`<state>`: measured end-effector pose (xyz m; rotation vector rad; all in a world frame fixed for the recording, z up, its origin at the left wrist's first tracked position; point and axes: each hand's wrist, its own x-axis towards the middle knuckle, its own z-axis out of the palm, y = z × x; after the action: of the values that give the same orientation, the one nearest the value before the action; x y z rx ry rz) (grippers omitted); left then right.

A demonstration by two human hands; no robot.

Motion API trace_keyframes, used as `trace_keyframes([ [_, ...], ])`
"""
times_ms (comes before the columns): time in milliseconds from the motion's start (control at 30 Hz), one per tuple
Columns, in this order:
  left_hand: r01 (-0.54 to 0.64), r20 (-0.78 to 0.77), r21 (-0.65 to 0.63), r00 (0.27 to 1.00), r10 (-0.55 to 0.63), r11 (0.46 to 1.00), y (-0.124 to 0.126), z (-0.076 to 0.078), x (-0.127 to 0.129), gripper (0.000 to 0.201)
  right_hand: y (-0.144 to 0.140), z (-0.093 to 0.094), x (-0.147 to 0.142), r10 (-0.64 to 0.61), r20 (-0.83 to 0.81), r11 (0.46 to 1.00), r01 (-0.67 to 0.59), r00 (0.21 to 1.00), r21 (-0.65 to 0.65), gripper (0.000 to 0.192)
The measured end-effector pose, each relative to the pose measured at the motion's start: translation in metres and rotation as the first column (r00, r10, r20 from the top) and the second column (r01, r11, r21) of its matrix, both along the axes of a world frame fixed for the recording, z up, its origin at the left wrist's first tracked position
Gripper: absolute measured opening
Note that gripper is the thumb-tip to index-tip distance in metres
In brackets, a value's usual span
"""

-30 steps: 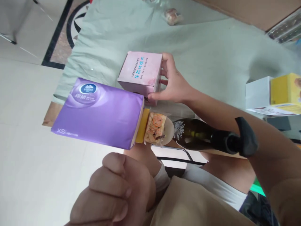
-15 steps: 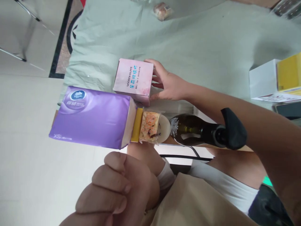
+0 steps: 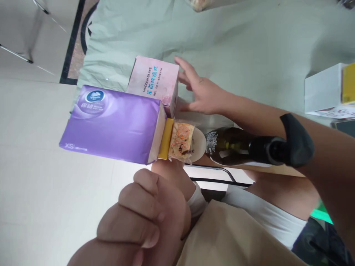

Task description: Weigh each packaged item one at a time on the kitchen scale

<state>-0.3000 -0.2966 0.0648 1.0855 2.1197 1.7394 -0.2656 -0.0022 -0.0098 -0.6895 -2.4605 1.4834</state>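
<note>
My right hand (image 3: 203, 92) reaches in from the right with its fingers spread beside a pink box (image 3: 162, 79) printed "WOODEN GLASS". Its fingertips lie close to the box's right side; whether they touch it I cannot tell. My left hand (image 3: 138, 218) is a closed fist at the lower left, with nothing showing in it. Above that fist lies a purple tissue pack (image 3: 113, 125). Right of the pack, in a row, are a yellow thing (image 3: 166, 138), a clear-wrapped snack (image 3: 181, 140), a pale oval thing (image 3: 199, 145) and a dark bottle (image 3: 229, 146) with a black top.
A pale green cloth (image 3: 249, 48) covers the table. At the right stands a white box (image 3: 323, 90) beside a yellow box (image 3: 348, 83). A wrapped item (image 3: 199, 3) is cut off at the top edge. My forearm passes close behind the bottle's top.
My right hand has loosened beside the pink box, its fingers now more spread and a little off its side. The view has shifted slightly; the left fist stays closed.
</note>
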Motion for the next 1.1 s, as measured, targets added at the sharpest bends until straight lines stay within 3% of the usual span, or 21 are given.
trace_keyframes([
  [67, -0.172, 0.236, 0.138, 0.962, 0.136, 0.975, 0.005, 0.002, 0.010, 0.041, 0.008, 0.007, 0.023, -0.074, -0.025, 0.997, 0.075, 0.997, 0.027, 0.126],
  [100, -0.198, 0.293, 0.195, 0.946, 0.136, 0.960, 0.006, 0.002, 0.013, 0.043, 0.010, 0.013, 0.041, -0.139, -0.056, 0.990, 0.141, 0.989, 0.029, 0.122],
  [133, -0.136, 0.305, 0.236, 0.950, 0.059, 0.962, 0.006, 0.001, 0.015, 0.044, 0.009, 0.020, 0.061, -0.218, -0.100, 0.975, 0.221, 0.971, 0.023, 0.116],
  [200, 0.115, 0.269, 0.281, 0.944, -0.193, 0.953, 0.006, -0.001, 0.013, 0.043, -0.004, 0.032, 0.112, -0.396, -0.200, 0.915, 0.403, 0.896, -0.007, 0.098],
  [267, 0.365, 0.235, 0.270, 0.872, -0.429, 0.891, 0.009, -0.005, 0.011, 0.037, -0.033, 0.035, 0.170, -0.547, -0.314, 0.826, 0.562, 0.776, -0.050, 0.082],
  [333, 0.517, 0.218, 0.250, 0.794, -0.568, 0.819, 0.017, -0.008, 0.016, 0.033, -0.073, 0.027, 0.228, -0.682, -0.384, 0.705, 0.699, 0.622, -0.122, 0.072],
  [400, 0.608, 0.191, 0.256, 0.731, -0.655, 0.752, 0.028, -0.011, 0.034, 0.033, -0.118, 0.009, 0.283, -0.789, -0.343, 0.586, 0.792, 0.509, -0.173, 0.066],
  [500, 0.695, 0.145, 0.285, 0.649, -0.747, 0.660, 0.041, -0.016, 0.076, 0.035, -0.179, -0.017, 0.360, -0.898, -0.190, 0.425, 0.892, 0.396, -0.152, 0.062],
  [600, 0.734, 0.087, 0.366, 0.586, -0.806, 0.573, 0.052, -0.026, 0.124, 0.036, -0.220, -0.029, 0.428, -0.959, -0.105, 0.275, 0.956, 0.264, -0.101, 0.057],
  [700, 0.762, 0.039, 0.443, 0.510, -0.859, 0.472, 0.067, -0.040, 0.166, 0.030, -0.233, -0.028, 0.481, -0.992, -0.116, 0.053, 0.998, 0.048, -0.042, 0.049],
  [867, 0.928, 0.054, 0.194, 0.314, -0.948, 0.318, 0.106, -0.065, 0.229, 0.024, -0.216, -0.025, 0.534, -0.931, -0.313, -0.218, 0.975, -0.190, 0.055, 0.039],
  [967, 0.946, 0.081, 0.141, 0.283, -0.956, 0.292, 0.137, -0.074, 0.275, 0.021, -0.198, -0.027, 0.556, -0.890, -0.389, -0.287, 0.955, -0.237, 0.074, 0.036],
  [1033, 0.938, 0.106, 0.145, 0.302, -0.948, 0.315, 0.164, -0.077, 0.314, 0.019, -0.186, -0.030, 0.564, -0.897, -0.390, -0.257, 0.963, -0.207, 0.078, 0.038],
  [1100, 0.923, 0.041, 0.139, 0.357, -0.933, 0.359, 0.196, -0.077, 0.357, 0.013, -0.176, -0.033, 0.568, -0.924, -0.357, -0.183, 0.979, -0.139, 0.094, 0.048],
])
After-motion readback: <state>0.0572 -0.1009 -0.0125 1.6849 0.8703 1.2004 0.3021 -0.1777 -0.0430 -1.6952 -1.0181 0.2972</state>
